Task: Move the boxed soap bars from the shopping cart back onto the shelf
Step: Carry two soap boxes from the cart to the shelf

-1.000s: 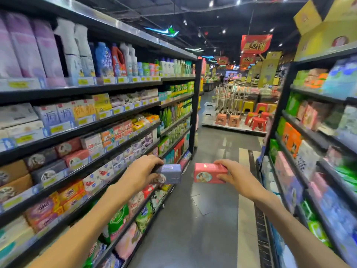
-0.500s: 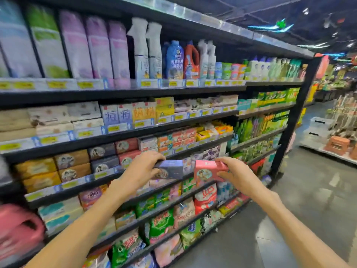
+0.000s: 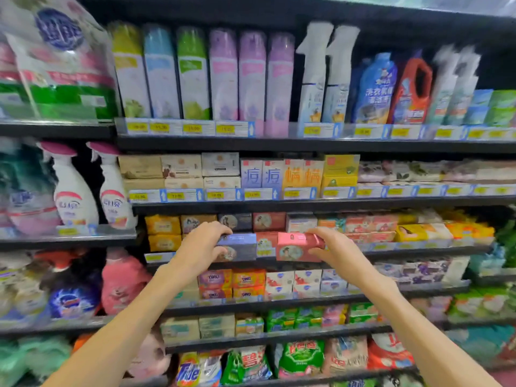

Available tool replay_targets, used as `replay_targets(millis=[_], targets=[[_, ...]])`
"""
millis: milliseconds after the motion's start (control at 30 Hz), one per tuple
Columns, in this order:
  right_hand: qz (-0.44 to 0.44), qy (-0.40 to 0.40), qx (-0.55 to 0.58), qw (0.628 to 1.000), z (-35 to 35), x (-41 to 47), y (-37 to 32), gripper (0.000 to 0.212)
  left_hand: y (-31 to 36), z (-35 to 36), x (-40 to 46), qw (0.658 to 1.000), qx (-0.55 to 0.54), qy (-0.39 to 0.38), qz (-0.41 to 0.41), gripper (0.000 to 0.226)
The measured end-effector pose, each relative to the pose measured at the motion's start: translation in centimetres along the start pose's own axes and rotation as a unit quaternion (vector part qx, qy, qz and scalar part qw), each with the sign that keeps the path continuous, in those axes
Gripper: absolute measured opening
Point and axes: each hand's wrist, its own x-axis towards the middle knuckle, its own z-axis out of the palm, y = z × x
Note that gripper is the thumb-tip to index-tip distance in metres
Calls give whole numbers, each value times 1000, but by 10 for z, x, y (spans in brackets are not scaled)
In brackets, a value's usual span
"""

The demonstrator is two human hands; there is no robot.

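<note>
At shelf (image 3: 307,258) | left grip (image 3: 203,244) grasping blue box (image 3: 240,247) | right grip (image 3: 332,247) grasping pink box (image 3: 296,248)

Blue soap box (image 3: 240,246), pink soap box (image 3: 296,246)

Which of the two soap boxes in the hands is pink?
The pink soap box, held by the right hand. The other box, in the left hand, is blue-grey.

Left hand (image 3: 201,244) grips a blue-grey soap box (image 3: 239,246); right hand (image 3: 336,250) grips a pink soap box (image 3: 296,247); both boxes held side by side before the soap shelf (image 3: 418,251); spray bottles (image 3: 92,188) stand at left.
</note>
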Motion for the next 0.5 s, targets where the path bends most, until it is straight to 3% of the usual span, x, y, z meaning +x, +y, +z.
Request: replay_targets(millis=[500], targets=[[-31,36,15,999,57,91,5,50,-43,48,51,998,-12,29,-50,46]])
